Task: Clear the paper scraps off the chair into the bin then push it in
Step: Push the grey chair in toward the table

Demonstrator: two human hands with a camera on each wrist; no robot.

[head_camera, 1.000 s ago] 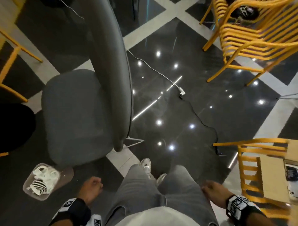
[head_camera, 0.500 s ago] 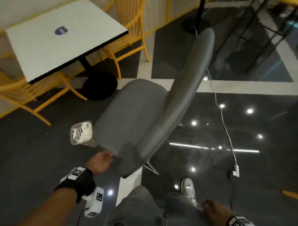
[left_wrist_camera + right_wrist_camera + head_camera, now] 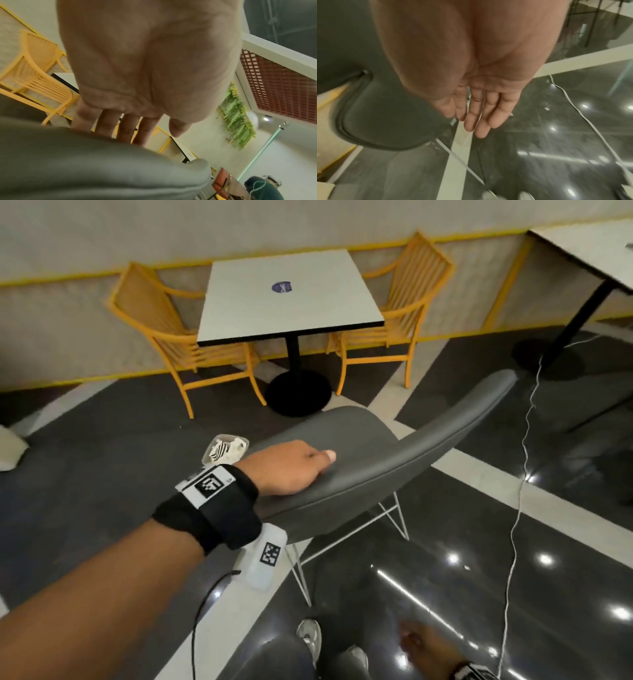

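Note:
A grey padded chair [image 3: 342,436] on thin wire legs stands in front of me with nothing on its seat. My left hand [image 3: 291,465] lies over the near end of its backrest rim. The fingers [image 3: 130,128] reach over the rim [image 3: 85,169] to the seat side, where their tips are hidden, and the thumb lies along the top. A clear bin [image 3: 224,450] with white and striped paper scraps stands on the floor just beyond that hand. My right hand [image 3: 421,645] hangs low by my leg, its fingers [image 3: 479,115] relaxed and holding nothing, beside the chair's underside [image 3: 385,115].
A white square table [image 3: 287,299] on a black pedestal stands ahead by the wall, with a yellow chair [image 3: 164,337] on its left and another [image 3: 404,313] on its right. A second table [image 3: 589,244] is at the far right. A white cable [image 3: 520,491] trails over the glossy floor.
My view has swung from the floor up to the table by the wall. My left hand has come up from beside the bin onto the chair's backrest rim. The right hand stays low.

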